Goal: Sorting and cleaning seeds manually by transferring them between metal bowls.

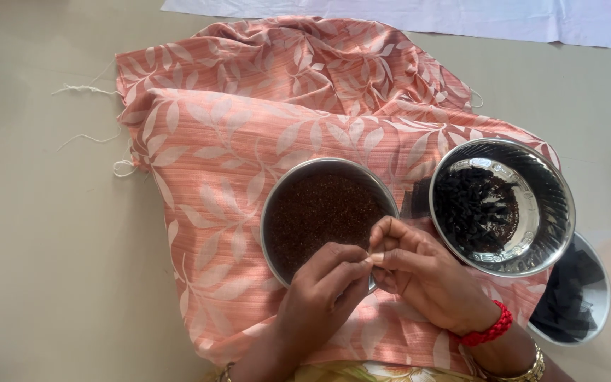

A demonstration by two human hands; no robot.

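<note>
A round steel plate (271,212) filled with small dark brown seeds rests on a pink leaf-patterned cloth (213,141). My left hand (323,293) and my right hand (419,272) meet over the plate's near edge. Their fingertips are pinched together on something tiny that I cannot make out. To the right stands a shiny steel bowl (556,205) holding dark black pieces. My right wrist wears a red band and a gold bangle.
A second steel dish (599,279) with black pieces lies at the lower right, partly under the bowl. The cloth lies on a beige floor, loose white threads at its left edge. A white sheet (461,18) lies at the top.
</note>
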